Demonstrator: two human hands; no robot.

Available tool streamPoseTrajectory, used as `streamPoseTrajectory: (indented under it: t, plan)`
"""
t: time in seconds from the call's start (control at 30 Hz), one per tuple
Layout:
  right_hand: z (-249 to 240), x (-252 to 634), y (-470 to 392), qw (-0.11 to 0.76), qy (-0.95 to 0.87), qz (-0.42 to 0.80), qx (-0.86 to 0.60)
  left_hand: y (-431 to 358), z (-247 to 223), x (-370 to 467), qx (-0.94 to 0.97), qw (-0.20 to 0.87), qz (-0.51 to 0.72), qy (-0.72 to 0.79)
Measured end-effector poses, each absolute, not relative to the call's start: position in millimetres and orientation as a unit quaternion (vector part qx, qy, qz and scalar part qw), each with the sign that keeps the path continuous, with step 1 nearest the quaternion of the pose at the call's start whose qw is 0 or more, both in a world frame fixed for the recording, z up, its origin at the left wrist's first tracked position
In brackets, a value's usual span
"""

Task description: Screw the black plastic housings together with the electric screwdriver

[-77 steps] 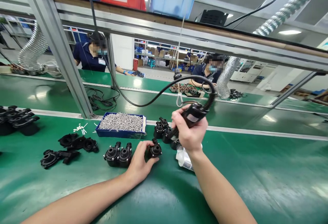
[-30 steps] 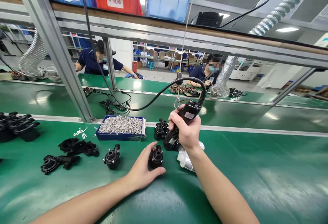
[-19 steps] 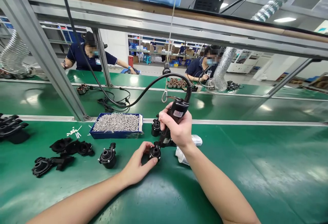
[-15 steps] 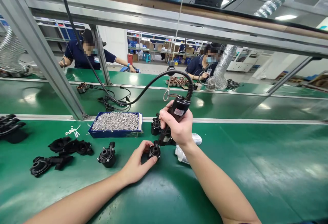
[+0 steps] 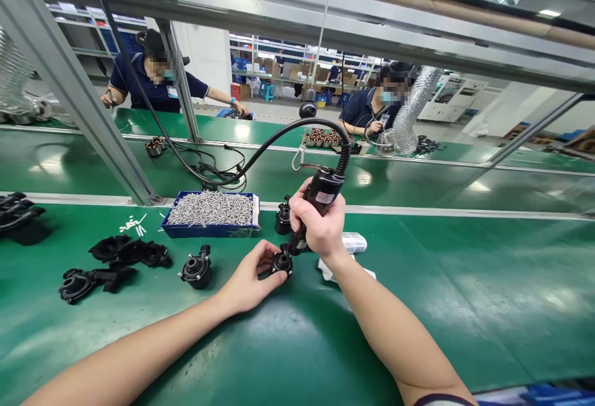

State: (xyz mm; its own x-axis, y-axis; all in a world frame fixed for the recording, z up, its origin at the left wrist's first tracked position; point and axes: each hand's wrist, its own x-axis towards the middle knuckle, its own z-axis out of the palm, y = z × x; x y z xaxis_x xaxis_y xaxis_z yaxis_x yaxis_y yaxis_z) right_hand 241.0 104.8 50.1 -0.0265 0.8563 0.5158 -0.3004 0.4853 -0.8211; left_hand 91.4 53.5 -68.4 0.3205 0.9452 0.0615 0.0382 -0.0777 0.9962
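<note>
Left hand (image 5: 247, 277): grip holding little black round part (image 5: 281, 263), thumb on near side. Part sits on green desk (image 5: 297, 344). Right hand (image 5: 321, 226): grip closed round black corded tool (image 5: 324, 189), low end by part's back edge. Other black part (image 5: 196, 269) stands left of left hand. Farther back: blue box (image 5: 211, 231), full of thin metal pins (image 5: 211, 209).

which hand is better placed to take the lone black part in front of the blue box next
Probably the left hand: it is nearer the lone black part, though it would first have to release the held part. The right hand is farther away and grips the black tool.
</note>
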Motion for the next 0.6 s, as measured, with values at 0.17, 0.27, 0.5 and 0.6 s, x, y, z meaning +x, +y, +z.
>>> streamPoseTrajectory:
  t: [0.17, 0.27, 0.5, 0.6]
  plan:
    - [47.5, 238.7, 102.8, 0.648, -0.571, 0.44, -0.246, 54.1, -70.5, 90.6, 0.595, 0.553, 0.414, 0.411]
    - [46.1, 237.2, 103.0, 0.648, -0.57, 0.44, -0.249, 53.9, -69.5, 91.0, 0.588, 0.556, 0.417, 0.415]
    - [46.1, 236.3, 101.2, 0.657, -0.559, 0.429, -0.269, 51.1, -68.3, 92.0, 0.581, 0.57, 0.42, 0.401]
    - [52.6, 240.0, 94.7, 0.635, -0.577, 0.437, -0.27, 48.6, -71.6, 94.9, 0.586, 0.567, 0.431, 0.387]
